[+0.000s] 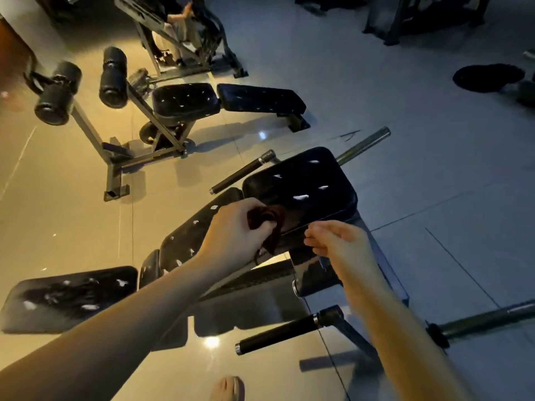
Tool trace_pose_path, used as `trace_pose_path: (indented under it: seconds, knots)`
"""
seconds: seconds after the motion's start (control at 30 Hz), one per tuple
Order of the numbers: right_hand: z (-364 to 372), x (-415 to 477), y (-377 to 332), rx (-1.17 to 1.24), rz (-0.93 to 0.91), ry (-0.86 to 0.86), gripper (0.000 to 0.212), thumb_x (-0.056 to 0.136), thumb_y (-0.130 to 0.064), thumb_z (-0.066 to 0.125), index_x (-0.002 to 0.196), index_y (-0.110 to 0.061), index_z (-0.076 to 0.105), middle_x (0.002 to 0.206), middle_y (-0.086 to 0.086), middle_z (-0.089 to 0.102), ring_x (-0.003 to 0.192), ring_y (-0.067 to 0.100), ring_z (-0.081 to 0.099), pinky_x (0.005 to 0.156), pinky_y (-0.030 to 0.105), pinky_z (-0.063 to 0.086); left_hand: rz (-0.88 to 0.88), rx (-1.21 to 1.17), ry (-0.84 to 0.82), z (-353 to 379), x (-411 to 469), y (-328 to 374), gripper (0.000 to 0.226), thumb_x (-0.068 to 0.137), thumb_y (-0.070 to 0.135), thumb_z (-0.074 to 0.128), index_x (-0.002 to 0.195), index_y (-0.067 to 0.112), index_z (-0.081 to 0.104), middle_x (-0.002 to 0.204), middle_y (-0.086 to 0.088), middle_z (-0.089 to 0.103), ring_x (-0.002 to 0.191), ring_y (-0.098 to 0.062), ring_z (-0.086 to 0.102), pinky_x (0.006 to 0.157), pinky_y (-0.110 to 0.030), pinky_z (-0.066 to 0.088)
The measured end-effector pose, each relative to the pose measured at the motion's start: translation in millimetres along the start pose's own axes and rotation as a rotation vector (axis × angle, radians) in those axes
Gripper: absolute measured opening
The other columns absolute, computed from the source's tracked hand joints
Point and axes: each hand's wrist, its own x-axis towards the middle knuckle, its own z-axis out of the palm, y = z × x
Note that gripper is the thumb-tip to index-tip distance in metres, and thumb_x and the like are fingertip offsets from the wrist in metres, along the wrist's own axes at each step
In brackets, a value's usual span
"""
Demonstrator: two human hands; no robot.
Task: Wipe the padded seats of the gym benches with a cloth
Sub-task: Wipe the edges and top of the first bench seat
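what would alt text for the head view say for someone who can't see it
A person's left hand grips a dark red cloth at the near edge of a black padded bench seat flecked with white marks, the blurred right hand close beside it. A second bench with similar flecks stands farther off on the glossy tiled floor.

A gym: padded benches (298, 183) with torn black upholstery, foam leg rollers (113, 78) at upper left, steel-framed machines (185, 33) on a tiled floor (434, 169).
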Motion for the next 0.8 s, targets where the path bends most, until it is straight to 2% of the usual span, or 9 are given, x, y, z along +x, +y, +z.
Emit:
trace_pose_path:
  seconds: [0.07,0.1,0.13,0.23,0.4,0.5,0.6,0.67,0.8]
  knots:
    - [-7.1,11.8,4.2,-0.244,-0.051,0.173,0.015,0.098,-0.015,0.064,0.111,-0.016,0.071,0.098,-0.004,0.072,0.095,0.013,0.069,0.077,0.022,0.051,-0.133,-0.119,-0.071,-11.9,18.3,-3.1,0.011,0.097,0.024,0.067,0.108,0.022,0.067,0.096,0.011,0.065,0.089,-0.007,0.065,0.076,-0.021,0.055]
    - [-9.2,18.5,6.0,-0.369,-0.082,0.238,0.022,0.098,-0.016,0.063,0.119,-0.015,0.067,0.105,-0.004,0.068,0.096,0.011,0.066,0.075,0.019,0.049,-0.184,-0.155,-0.108,-17.2,29.6,-8.3,0.012,0.098,0.023,0.065,0.110,0.020,0.065,0.098,0.007,0.065,0.091,-0.011,0.066,0.077,-0.026,0.057]
    - [-10.1,26.6,9.3,-0.478,-0.114,0.285,0.031,0.097,-0.019,0.063,0.128,-0.014,0.062,0.117,-0.001,0.063,0.099,0.013,0.064,0.077,0.022,0.051,-0.219,-0.157,-0.149,-21.2,42.1,-16.0,0.013,0.100,0.023,0.063,0.112,0.020,0.064,0.099,0.005,0.065,0.092,-0.013,0.065,0.077,-0.029,0.057]
    - [-0.9,53.1,20.8,-0.666,-0.133,0.400,0.055,0.095,-0.028,0.066,0.143,-0.012,0.044,0.146,0.007,0.041,0.111,0.029,0.063,0.089,0.046,0.059,-0.196,-0.060,-0.273,-24.9,81.0,-40.0,0.010,0.103,0.027,0.057,0.110,0.022,0.063,0.097,0.005,0.066,0.090,-0.012,0.064,0.081,-0.034,0.055]
    - [22.2,92.3,32.4,-0.596,-0.091,0.594,0.071,0.096,-0.037,0.063,0.152,-0.010,0.029,0.158,0.013,0.028,0.134,0.036,0.048,0.106,0.055,0.049,0.028,0.138,-0.439,-17.2,138.3,-74.9,0.005,0.103,0.021,0.057,0.104,0.020,0.062,0.093,0.001,0.066,0.087,-0.016,0.064,0.068,-0.026,0.048]
    - [20.7,114.0,33.3,-0.495,-0.031,0.672,0.079,0.100,-0.047,0.055,0.159,-0.009,0.020,0.163,0.012,0.026,0.147,0.030,0.034,0.119,0.050,0.034,0.122,0.110,-0.480,1.9,144.8,-94.0,0.004,0.101,0.027,0.062,0.104,0.025,0.063,0.095,0.003,0.070,0.086,-0.015,0.067,0.072,-0.029,0.051]
    - [25.0,125.4,39.5,-0.356,-0.021,0.716,0.062,0.099,-0.046,0.052,0.150,-0.015,0.035,0.142,0.008,0.051,0.128,0.025,0.055,0.108,0.047,0.047,0.202,0.052,-0.310,24.2,133.3,-108.2,0.022,0.093,0.038,0.072,0.106,0.020,0.070,0.098,0.006,0.071,0.092,-0.013,0.066,0.081,-0.032,0.052]
    - [31.2,126.7,46.9,-0.347,-0.051,0.755,0.056,0.100,-0.038,0.057,0.148,-0.017,0.037,0.137,0.003,0.054,0.122,0.021,0.058,0.103,0.041,0.051,0.254,0.027,-0.216,33.2,122.5,-109.3,0.019,0.090,0.029,0.075,0.106,0.018,0.073,0.099,0.006,0.070,0.094,-0.014,0.065,0.086,-0.034,0.052]
    - [32.9,128.3,55.6,-0.366,-0.124,0.785,0.054,0.099,-0.034,0.061,0.146,-0.018,0.039,0.137,0.000,0.052,0.121,0.015,0.057,0.098,0.030,0.051,0.520,0.083,-0.290,47.9,88.3,-105.2,0.029,0.083,0.010,0.069,0.112,0.012,0.069,0.105,0.000,0.065,0.101,-0.017,0.059,0.093,-0.031,0.048]
